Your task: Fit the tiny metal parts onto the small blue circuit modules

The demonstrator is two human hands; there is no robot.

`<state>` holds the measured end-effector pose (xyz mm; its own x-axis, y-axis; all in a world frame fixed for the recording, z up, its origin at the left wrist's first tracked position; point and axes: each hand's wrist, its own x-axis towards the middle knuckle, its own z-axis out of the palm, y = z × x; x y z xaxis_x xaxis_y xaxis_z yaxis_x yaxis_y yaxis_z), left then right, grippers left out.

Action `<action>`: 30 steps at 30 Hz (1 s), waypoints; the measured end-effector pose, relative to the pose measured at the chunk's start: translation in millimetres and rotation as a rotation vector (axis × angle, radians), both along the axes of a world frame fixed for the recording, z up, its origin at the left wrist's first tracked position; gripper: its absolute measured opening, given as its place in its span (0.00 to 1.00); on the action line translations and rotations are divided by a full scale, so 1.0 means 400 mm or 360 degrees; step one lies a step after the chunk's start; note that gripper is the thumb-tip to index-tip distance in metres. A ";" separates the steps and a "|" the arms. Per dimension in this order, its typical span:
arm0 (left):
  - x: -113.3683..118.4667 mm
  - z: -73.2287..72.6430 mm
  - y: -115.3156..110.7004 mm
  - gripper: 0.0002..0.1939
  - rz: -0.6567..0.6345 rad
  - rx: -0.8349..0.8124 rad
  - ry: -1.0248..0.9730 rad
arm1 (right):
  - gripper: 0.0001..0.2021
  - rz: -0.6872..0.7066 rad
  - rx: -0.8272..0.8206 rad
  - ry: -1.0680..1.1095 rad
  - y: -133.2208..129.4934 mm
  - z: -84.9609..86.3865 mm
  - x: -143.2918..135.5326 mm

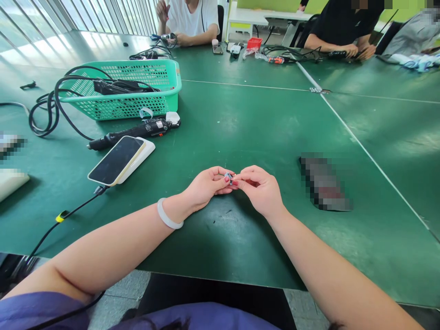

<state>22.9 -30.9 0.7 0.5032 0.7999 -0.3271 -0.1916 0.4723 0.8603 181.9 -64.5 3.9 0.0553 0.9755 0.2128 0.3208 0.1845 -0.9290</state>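
Note:
Over the green table [240, 133], my left hand [208, 185] pinches a small bluish-grey part [228, 175] between thumb and fingers. My right hand [259, 187] meets it from the right, its thumb and index fingertip pressed together at the part's right side. Whatever the right fingertips grip is too small to make out. A white band [168, 215] circles my left wrist. To the left of my hands, a phone [117, 160] lies on a white block [139, 161], with a cable at its near end.
A green basket [127, 109] holding black cables and a device stands at back left. A black handheld tool [137, 132] lies before it. A blurred dark object [325, 183] is at right. Several people sit across the table, near cables and a red box [254, 43].

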 end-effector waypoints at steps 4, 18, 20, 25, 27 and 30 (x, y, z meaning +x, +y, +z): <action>0.002 0.005 -0.003 0.03 0.0112 -0.0104 -0.0117 | 0.05 -0.0016 0.0126 -0.0136 -0.009 0.001 -0.003; 0.005 0.004 -0.008 0.02 0.0128 -0.0117 -0.0205 | 0.06 -0.0178 0.0765 -0.0580 -0.019 -0.010 -0.010; 0.006 0.004 -0.009 0.02 0.0140 -0.0117 -0.0191 | 0.06 -0.0189 0.0756 -0.0571 -0.021 -0.011 -0.012; 0.004 -0.002 -0.008 0.03 0.0162 -0.0099 -0.0185 | 0.04 -0.0201 0.0595 -0.0407 -0.025 -0.007 -0.019; 0.003 -0.005 -0.008 0.04 0.0169 -0.0093 -0.0190 | 0.03 -0.0215 0.0499 -0.0330 -0.026 -0.003 -0.023; 0.003 -0.009 -0.008 0.06 0.0169 -0.0090 -0.0192 | 0.03 -0.0225 0.0338 -0.0179 -0.024 0.000 -0.028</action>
